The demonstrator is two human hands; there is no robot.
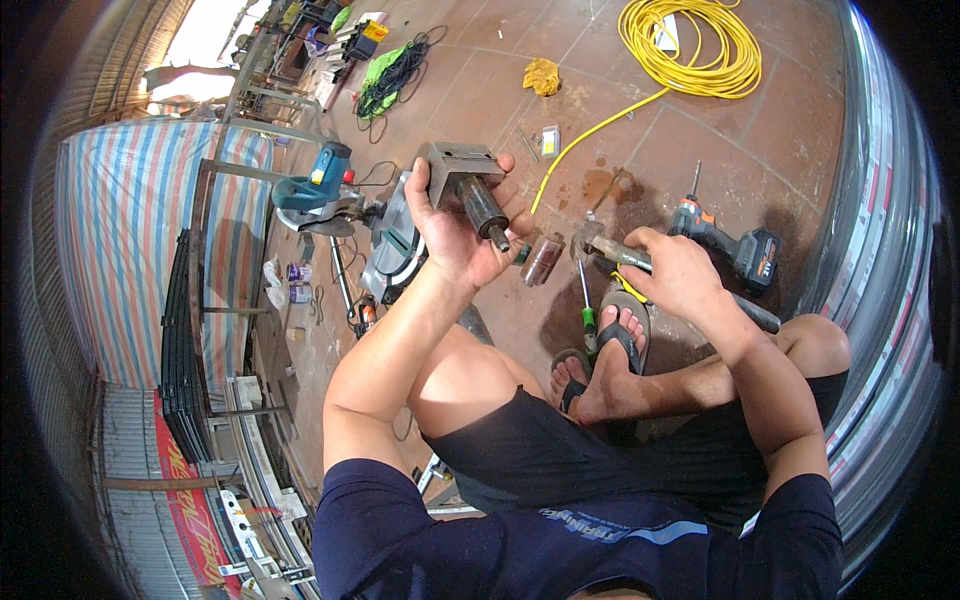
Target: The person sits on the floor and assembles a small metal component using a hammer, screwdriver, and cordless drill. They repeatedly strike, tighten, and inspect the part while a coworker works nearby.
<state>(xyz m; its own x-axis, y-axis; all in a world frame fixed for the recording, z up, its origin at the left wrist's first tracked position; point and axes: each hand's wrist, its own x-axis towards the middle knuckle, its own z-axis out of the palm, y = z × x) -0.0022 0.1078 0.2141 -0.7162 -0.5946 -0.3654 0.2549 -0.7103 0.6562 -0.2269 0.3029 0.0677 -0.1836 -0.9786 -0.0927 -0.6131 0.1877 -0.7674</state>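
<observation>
My left hand is raised and closed around a grey metal block. A dark stepped shaft juts out of the block toward me. In my right hand I grip a hammer by its handle; its head points left, apart from the block. Between the two hands, lower down, is a reddish-brown metal cylinder. A green-handled screwdriver is beside my sandalled feet, below the hammer head. Past my right hand, a cordless drill lies on the floor.
A coiled yellow hose lies far right, its end running toward my hands. A blue-green mitre saw stands to the left. A yellow cloth and a small box rest on the tiles. Wrapped lengths line the right side.
</observation>
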